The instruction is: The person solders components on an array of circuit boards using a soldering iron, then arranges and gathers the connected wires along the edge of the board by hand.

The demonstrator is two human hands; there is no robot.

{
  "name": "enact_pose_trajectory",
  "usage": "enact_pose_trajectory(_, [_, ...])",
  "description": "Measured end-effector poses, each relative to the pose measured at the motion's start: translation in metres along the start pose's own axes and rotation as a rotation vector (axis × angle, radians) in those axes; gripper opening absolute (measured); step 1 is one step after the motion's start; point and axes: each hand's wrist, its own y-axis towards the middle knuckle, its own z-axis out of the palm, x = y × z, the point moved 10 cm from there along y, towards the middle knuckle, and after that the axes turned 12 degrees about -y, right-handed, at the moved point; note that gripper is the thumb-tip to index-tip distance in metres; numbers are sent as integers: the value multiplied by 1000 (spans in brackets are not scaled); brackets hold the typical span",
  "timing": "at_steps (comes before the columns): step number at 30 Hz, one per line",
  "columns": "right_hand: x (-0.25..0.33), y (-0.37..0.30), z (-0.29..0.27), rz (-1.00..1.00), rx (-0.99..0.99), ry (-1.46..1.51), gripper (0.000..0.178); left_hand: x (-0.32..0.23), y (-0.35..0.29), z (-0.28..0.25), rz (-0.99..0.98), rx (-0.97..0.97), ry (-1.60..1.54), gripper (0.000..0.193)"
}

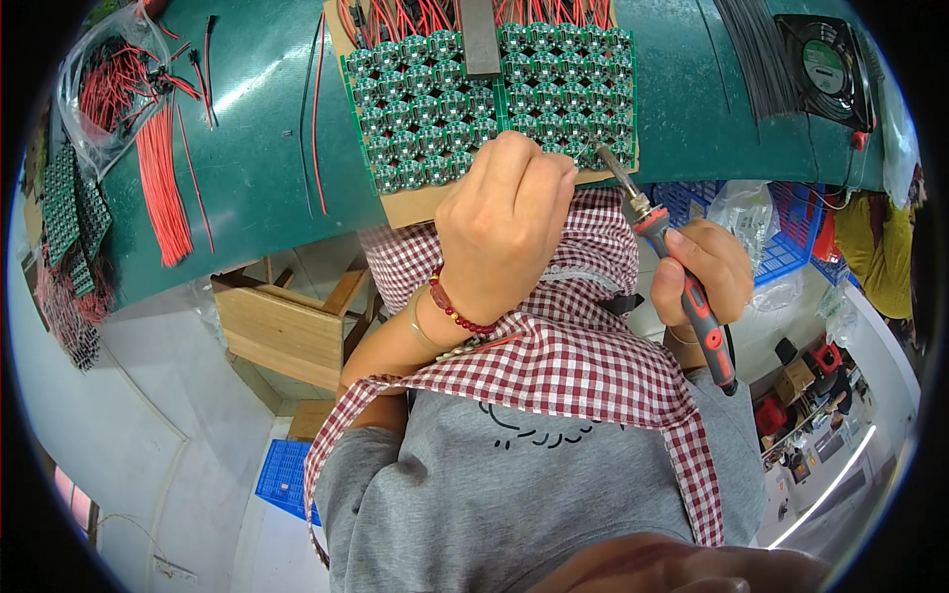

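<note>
My right hand [707, 267] grips a soldering iron [700, 314] with a grey and red handle. Its metal tip points up and left, over the lower right part of a panel of small green circuit boards [568, 94]. Whether the tip touches the panel, I cannot tell. Close to it, at the panel's lower edge, my left hand [509, 203] is closed in a pinch; what its fingertips hold is hidden. The panel lies on a piece of brown cardboard [415, 206], and a dark metal bar [480, 44] rests across its top middle. Red and black wires [415, 18] fan out behind the panel.
On the green table [262, 178] at left lie a bundle of red wires [163, 188] and a plastic bag [114, 89] of wires. More green boards [61, 203] hang at the far left. A black fan [825, 69] and dark wires [756, 59] are at right. A blue crate [791, 232] stands below.
</note>
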Motion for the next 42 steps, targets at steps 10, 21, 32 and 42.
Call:
enact_pose_trajectory(10, [3,-1,0,-16,10,-21,17,0,0,3,-13,5,25,15])
enact_pose_trajectory(21, [7,-1,-7,-23,16,3,20,-6,-1,-5,-4,-30,8,18])
enact_pose_trajectory(32, [0,-1,-3,-27,-18,6,19,-3,-1,4,49,-12,-10,17])
enact_pose_trajectory(42, [5,9,0,-77,60,-11,19,-1,1,4,23,-15,33,15])
